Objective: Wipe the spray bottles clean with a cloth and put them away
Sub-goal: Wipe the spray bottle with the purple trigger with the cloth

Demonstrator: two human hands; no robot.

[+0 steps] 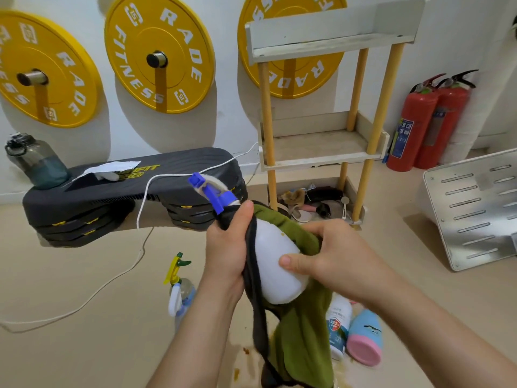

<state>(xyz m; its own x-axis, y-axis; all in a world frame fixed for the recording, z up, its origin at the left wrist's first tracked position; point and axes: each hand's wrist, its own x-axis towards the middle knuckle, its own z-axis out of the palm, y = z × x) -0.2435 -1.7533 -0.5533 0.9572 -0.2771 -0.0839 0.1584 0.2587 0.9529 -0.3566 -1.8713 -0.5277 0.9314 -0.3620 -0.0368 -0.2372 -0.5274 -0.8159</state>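
In mid-air at the centre I hold a white spray bottle [275, 264] with a blue trigger head, tilted up and to the left. My left hand [228, 247] grips its neck through a green cloth with a black edge [302, 340], which hangs down below. My right hand [333, 253] holds the bottle's body, thumb on the white plastic, fingers over the cloth. A clear spray bottle with a yellow-green trigger [179, 287] stands on the floor to the left. A white bottle [340, 323] and a blue-pink bottle [365, 340] lie on the floor at lower right.
A white and yellow shelf rack [321, 147] stands behind, its bottom tier holding several small items. A black step platform [131, 191] with a water jug [36, 163] is at left, a white cable [112, 278] across the floor. Fire extinguishers [419, 124] and a metal panel [475, 208] are at right. Brown stains [243, 357] mark the floor.
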